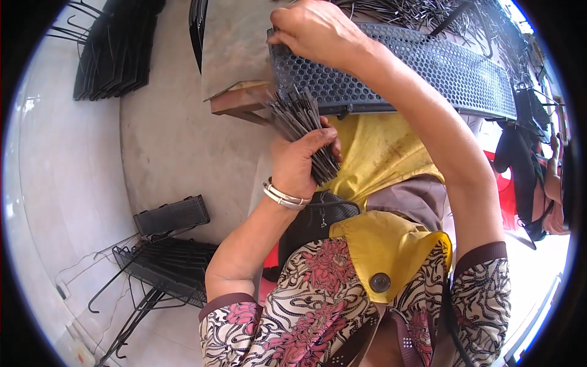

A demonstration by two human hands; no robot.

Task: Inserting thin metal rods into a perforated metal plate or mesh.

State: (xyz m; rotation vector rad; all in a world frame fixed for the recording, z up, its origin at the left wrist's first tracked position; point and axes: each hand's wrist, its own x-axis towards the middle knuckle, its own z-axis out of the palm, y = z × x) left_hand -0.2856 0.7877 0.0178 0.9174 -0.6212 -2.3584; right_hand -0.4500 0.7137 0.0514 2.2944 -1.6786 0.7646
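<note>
My left hand [302, 159], with white bangles at the wrist, is closed round a bundle of thin dark strips [293, 116] that fan out at the top. It is held upright below the left end of a long black perforated panel [397, 70]. My right hand [315, 30] is at that panel's upper left corner, its fingertips pinched together. What they pinch, if anything, is too small to make out. The panel, with its round holes and solid rim, lies across in front of me above the yellow apron [379, 153] over my lap.
A worn wooden table [238, 98] is at the panel's left end. Many loose dark strips [416, 12] lie beyond the panel. Stacked black metal racks [165, 263] stand at lower left, and more black panels [119, 49] at upper left. Another person [553, 189] is at far right.
</note>
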